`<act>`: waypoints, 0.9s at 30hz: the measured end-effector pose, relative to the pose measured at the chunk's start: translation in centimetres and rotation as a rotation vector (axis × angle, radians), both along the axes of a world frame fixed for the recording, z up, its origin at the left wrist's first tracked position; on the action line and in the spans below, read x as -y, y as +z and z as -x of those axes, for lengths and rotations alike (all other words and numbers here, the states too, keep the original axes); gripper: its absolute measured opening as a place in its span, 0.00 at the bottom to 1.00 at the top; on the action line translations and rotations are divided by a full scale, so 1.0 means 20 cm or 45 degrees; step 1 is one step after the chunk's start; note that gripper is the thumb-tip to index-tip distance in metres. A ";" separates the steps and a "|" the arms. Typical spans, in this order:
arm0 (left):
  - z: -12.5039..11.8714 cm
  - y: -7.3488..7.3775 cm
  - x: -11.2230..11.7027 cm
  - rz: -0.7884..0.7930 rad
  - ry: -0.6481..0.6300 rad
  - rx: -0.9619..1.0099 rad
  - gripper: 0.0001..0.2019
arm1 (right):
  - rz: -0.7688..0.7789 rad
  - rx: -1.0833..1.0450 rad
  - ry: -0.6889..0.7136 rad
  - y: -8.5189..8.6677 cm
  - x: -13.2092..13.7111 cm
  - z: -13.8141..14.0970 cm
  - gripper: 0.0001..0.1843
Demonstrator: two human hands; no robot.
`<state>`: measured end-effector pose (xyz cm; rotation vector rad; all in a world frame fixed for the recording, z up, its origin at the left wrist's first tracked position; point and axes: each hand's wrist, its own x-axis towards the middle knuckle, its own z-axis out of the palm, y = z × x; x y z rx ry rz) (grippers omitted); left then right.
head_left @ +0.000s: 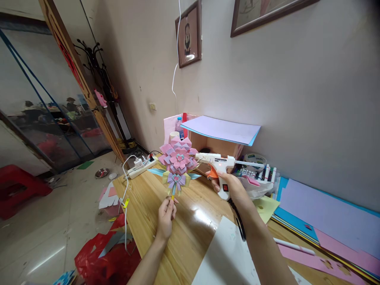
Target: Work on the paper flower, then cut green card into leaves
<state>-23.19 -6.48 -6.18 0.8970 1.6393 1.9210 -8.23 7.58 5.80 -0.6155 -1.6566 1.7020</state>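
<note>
The left hand [166,213] grips a yellow stem [173,196] between thumb and bent fingers, knuckles facing up and outward, with the wrist nearly straight. Its forearm [150,259] rises from the bottom edge, leaning a little to the right, and holds the paper flower [180,157] upright above the table [190,225].

The right hand [230,184] is wrapped around the handle of a white glue gun [215,158], thumb along the near side and fingers curled around the front by the orange trigger [212,171]; whether the trigger is pressed, I cannot tell. Its forearm [264,237] slants up and leftward from the lower right. The gun lies nearly level, nozzle aimed left at the flower's right edge; touching or just beside it, I cannot tell. A glue stick [249,163] juts from its back, and a black cord [238,221] drops from the handle.

Beneath the right forearm lies a white sheet [225,253]. Left of the flower, a power strip [142,168] sits along the table's edge. Behind the gun are markers [268,173], and farther right lie large colored sheets [329,213].
</note>
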 end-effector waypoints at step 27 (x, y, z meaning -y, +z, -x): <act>0.00 0.01 0.00 0.002 0.023 0.017 0.16 | 0.056 0.020 -0.045 -0.01 -0.02 0.00 0.23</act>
